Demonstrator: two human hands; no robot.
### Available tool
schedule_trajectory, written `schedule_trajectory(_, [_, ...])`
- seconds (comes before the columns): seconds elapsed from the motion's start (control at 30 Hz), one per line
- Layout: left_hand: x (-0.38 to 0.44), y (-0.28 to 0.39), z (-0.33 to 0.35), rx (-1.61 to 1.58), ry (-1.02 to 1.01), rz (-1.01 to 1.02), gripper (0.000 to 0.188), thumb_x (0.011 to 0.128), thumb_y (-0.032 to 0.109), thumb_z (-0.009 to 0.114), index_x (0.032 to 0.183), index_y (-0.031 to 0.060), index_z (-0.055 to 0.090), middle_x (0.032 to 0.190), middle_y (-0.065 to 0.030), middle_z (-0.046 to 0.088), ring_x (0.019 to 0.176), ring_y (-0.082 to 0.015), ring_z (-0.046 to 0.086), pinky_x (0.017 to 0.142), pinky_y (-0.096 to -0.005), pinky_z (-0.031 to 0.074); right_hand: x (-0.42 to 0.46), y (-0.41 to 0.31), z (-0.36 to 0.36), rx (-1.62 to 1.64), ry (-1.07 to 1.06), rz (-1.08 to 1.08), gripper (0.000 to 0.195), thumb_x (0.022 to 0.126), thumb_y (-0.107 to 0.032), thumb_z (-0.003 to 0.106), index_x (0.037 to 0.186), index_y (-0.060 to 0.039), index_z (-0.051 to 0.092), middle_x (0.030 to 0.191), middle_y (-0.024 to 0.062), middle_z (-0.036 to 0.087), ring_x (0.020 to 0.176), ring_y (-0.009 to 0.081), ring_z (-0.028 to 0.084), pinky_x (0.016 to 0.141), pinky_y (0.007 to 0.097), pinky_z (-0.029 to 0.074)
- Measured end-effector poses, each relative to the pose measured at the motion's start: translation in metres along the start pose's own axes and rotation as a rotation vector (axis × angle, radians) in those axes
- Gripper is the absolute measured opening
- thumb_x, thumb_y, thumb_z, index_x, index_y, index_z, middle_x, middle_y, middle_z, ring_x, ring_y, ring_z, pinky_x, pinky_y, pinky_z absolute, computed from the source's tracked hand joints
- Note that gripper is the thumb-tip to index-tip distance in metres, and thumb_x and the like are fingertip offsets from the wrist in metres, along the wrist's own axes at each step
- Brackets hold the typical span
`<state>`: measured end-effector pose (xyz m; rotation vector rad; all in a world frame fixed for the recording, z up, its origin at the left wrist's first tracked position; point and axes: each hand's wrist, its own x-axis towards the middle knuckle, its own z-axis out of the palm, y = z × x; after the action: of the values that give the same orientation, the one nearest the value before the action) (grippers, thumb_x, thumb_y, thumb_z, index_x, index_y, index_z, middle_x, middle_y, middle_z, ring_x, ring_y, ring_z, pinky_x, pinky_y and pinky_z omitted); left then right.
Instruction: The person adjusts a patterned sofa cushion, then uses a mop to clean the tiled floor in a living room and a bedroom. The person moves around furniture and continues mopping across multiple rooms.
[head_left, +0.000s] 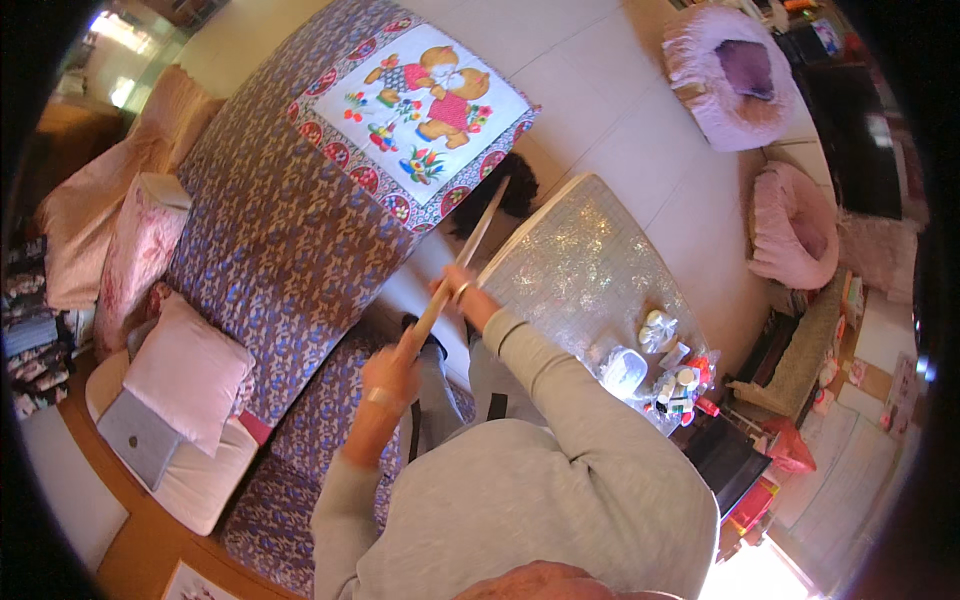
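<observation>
Both of my hands are closed around a long, pale, slim stick (471, 244), seemingly wooden, that slants away from me. Nearer my body, my left hand (391, 373) grips its lower part. My right hand (463, 291), with a ring on a finger, holds it further along, beside the table corner. The stick's far end reaches over a dark, furry-looking thing (517, 186) on the floor, whose kind I cannot tell. Left of the stick, a cloth with two cartoon bears (420, 112) covers part of the patterned sofa cover (277, 195).
At right stands a table with a shiny cover (577, 247), bearing a white container (624, 372), a plastic bag (658, 331) and several bottles. A pink cushion (191, 367) rests at left. Two fluffy pink seats (705, 82) stand beyond the tiled floor (592, 97).
</observation>
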<state>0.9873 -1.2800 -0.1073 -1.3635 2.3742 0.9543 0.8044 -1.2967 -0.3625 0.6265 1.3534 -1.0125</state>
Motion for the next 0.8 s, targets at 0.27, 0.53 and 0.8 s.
schedule_trajectory(0.27, [0.131,0.06,0.053,-0.118,-0.14,0.073,0.044,0.092,0.031,0.043,0.131,0.015,0.031,0.09,-0.0281,0.063,0.083,-0.0442,0.062,0.073,-0.0525,0.048,-0.031,-0.079,-0.014,-0.096,0.098,-0.402,0.038,0.082,-0.023,0.048,0.049,-0.0049,0.048,0.05,0.0143,0.054,0.044,0.0285,0.054,0.042,0.0407,0.044])
schedule_trajectory(0.53, [-0.036,-0.062,0.021,-0.233,-0.077,0.126,0.042,0.09,0.028,0.048,0.128,0.0119,0.042,0.093,-0.0278,0.061,0.08,-0.0467,0.058,0.067,-0.0548,0.045,-0.125,0.107,0.055,0.245,0.141,-0.147,0.012,0.085,-0.014,0.046,0.076,-0.0085,0.041,0.05,0.0131,0.046,0.035,0.0293,0.048,0.033,0.0441,0.043])
schedule_trajectory(0.8, [0.039,0.003,-0.024,-0.022,-0.057,0.135,0.039,0.081,0.02,0.057,0.118,0.0151,0.05,0.084,-0.024,0.063,0.077,-0.0442,0.06,0.067,-0.0522,0.048,-0.08,0.031,0.046,0.291,0.016,-0.296,0.022,0.081,-0.017,0.05,0.065,-0.0032,0.045,0.049,0.0117,0.045,0.036,0.0272,0.049,0.034,0.0398,0.042])
